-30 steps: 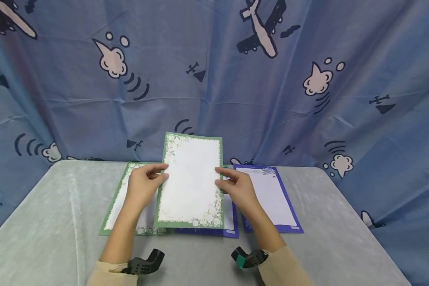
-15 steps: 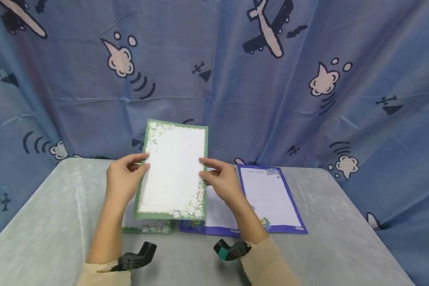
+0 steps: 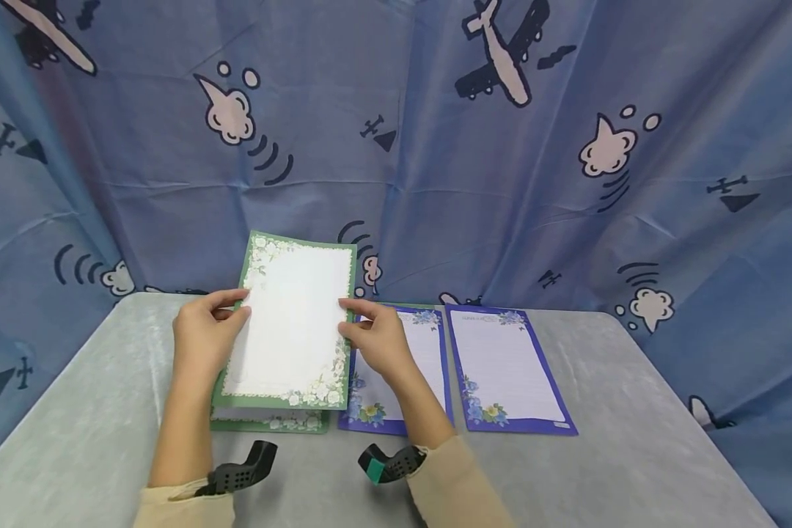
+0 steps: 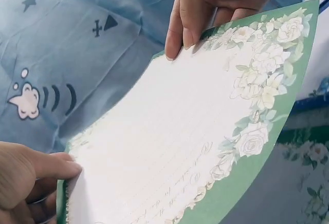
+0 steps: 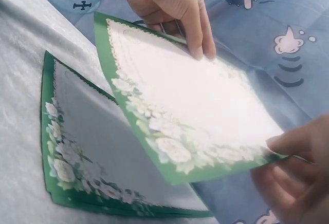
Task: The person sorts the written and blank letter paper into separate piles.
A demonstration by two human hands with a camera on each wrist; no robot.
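Note:
A sheet of stationery paper (image 3: pixel 290 323) with a green border and white flowers is held raised and slightly bowed. My left hand (image 3: pixel 204 330) pinches its left edge between thumb and fingers. On the opposite edge my right hand (image 3: pixel 379 334) pinches it the same way. Beneath it lies another green-bordered sheet (image 5: pixel 87 131), mostly hidden in the head view; in the right wrist view several layers seem stacked there, with a gap below the held sheet. Faint printed lines show on the held sheet in the left wrist view.
Two purple-bordered sheets with blue flowers, a middle one (image 3: pixel 434 367) and a right one (image 3: pixel 508 367), lie side by side. A green edge shows behind the middle one. All rest on a grey cloth-covered table (image 3: pixel 633 455). A blue patterned curtain (image 3: pixel 435 183) hangs behind.
Both hands have carried the green-bordered sheet leftward, from partly over the middle purple sheet to above the lower green one. It rose a little, then came down slightly. The purple sheets are less covered.

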